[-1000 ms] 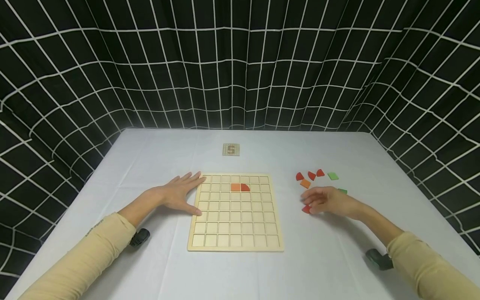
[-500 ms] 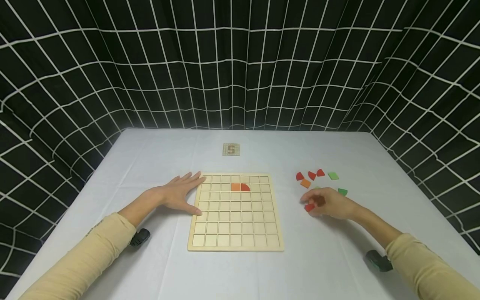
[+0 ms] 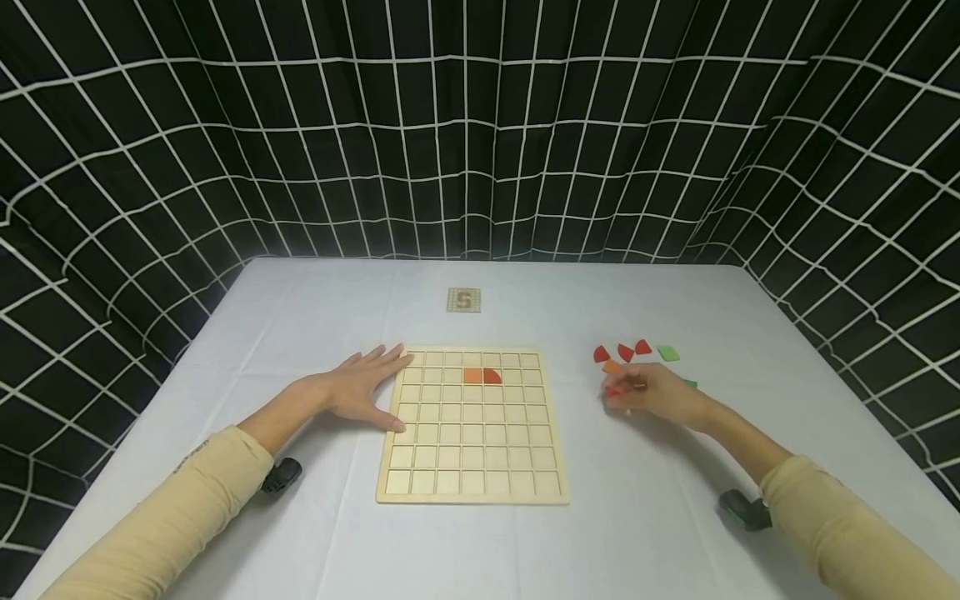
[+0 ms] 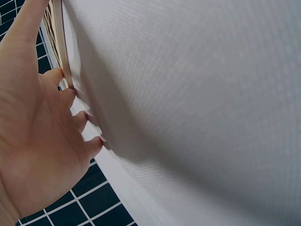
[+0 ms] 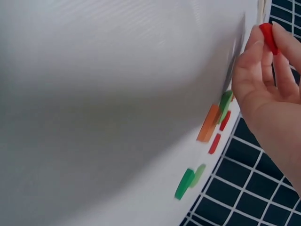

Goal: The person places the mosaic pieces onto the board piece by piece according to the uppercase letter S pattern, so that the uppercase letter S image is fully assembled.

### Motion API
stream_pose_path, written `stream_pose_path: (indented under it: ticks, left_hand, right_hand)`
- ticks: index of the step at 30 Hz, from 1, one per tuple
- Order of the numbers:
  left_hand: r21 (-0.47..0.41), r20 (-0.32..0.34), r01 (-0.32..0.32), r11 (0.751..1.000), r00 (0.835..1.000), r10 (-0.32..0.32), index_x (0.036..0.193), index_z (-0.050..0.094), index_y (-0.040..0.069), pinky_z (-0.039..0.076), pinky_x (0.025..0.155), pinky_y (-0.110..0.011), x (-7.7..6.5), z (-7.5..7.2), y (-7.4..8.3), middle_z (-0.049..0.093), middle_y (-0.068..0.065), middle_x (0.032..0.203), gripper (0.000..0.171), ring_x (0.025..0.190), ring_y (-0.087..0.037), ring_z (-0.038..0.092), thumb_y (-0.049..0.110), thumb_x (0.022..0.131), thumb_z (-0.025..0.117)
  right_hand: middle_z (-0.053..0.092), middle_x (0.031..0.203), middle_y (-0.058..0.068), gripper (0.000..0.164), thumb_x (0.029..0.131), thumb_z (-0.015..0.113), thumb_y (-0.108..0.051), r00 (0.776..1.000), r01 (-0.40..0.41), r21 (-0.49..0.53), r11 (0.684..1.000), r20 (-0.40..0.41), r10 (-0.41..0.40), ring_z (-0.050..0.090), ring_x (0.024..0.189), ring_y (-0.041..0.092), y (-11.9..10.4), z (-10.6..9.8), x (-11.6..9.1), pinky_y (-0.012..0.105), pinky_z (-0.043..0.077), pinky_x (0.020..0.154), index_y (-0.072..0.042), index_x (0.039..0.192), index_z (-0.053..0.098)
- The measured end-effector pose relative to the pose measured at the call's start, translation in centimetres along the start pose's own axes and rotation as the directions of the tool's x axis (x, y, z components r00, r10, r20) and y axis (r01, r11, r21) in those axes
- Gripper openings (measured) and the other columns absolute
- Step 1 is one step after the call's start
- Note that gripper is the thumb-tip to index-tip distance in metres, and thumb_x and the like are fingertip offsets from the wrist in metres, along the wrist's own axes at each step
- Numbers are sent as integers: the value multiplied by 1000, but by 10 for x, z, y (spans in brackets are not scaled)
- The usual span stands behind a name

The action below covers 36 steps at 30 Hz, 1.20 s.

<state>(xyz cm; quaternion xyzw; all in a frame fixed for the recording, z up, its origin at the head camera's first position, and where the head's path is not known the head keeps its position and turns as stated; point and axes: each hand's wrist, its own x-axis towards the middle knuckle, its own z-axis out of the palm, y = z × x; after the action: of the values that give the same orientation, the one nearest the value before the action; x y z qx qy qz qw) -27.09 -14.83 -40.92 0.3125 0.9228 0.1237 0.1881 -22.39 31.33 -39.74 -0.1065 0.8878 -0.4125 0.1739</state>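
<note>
My right hand [image 3: 656,393] pinches a red quarter-circle tile [image 5: 268,37] between thumb and fingers, raised over the cloth right of the board. My left hand [image 3: 360,387] lies spread at the left edge of the wooden grid board [image 3: 472,503], its thumb and index fingertip on the rim. In the board's second row from the top, an orange square tile [image 3: 472,375] sits beside a red quarter-circle tile [image 3: 492,377]. Around my right hand lie loose tiles: several red ones [image 3: 602,354], an orange tile [image 5: 209,123], a light green tile [image 3: 668,353] and a dark green tile [image 5: 185,183].
A small square card [image 3: 463,300] with an S-like pattern lies behind the board. White cloth covers the table [image 3: 322,308]. Black curtain with a white grid [image 3: 480,167] stands around its back and sides.
My right hand has picked up the red tile from the cloth and moved slightly away from me, turning it in the fingers. The left hand stays in place.
</note>
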Motion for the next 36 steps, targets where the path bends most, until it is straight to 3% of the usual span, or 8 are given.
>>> stream_pose_path:
  ticks: [9, 20, 28, 36]
  left_hand:
    - [2, 2, 17, 1000, 1000, -17, 153, 15, 9, 5, 112, -56, -1, 1, 1, 5, -14, 158, 112, 142, -38, 3, 69, 73, 66]
    - [10, -3, 5, 1000, 1000, -5, 154, 15, 10, 4, 112, -56, -1, 2, -2, 5, -13, 158, 112, 143, -37, 3, 70, 73, 65]
    - [21, 6, 10, 1000, 1000, -10, 154, 14, 11, 4, 112, -56, 0, 1, -1, 4, -12, 159, 112, 143, -36, 3, 71, 73, 64]
    - [22, 14, 19, 1000, 1000, -19, 154, 14, 12, 4, 113, -55, 0, 0, -1, 4, -12, 159, 113, 143, -36, 3, 71, 72, 65]
  right_hand:
    - [64, 97, 6, 38, 87, 71, -27, 999, -52, 38, 998, -13, 53, 59, 87, 22, -20, 7, 17, 31, 50, 76, -4, 117, 63]
    - [68, 93, 8, 27, 85, 73, -18, 999, -42, 146, 988, 21, 39, 61, 85, 24, -35, 19, 45, 32, 51, 75, -2, 105, 63]
    - [69, 99, 5, 31, 82, 75, -17, 1000, -26, 99, 995, -1, 26, 53, 97, 23, -52, 27, 67, 31, 50, 82, -4, 110, 68]
    - [66, 113, 4, 33, 83, 75, -18, 999, 37, 6, 999, 40, -37, 49, 112, 25, -77, 36, 86, 42, 39, 95, -9, 114, 70]
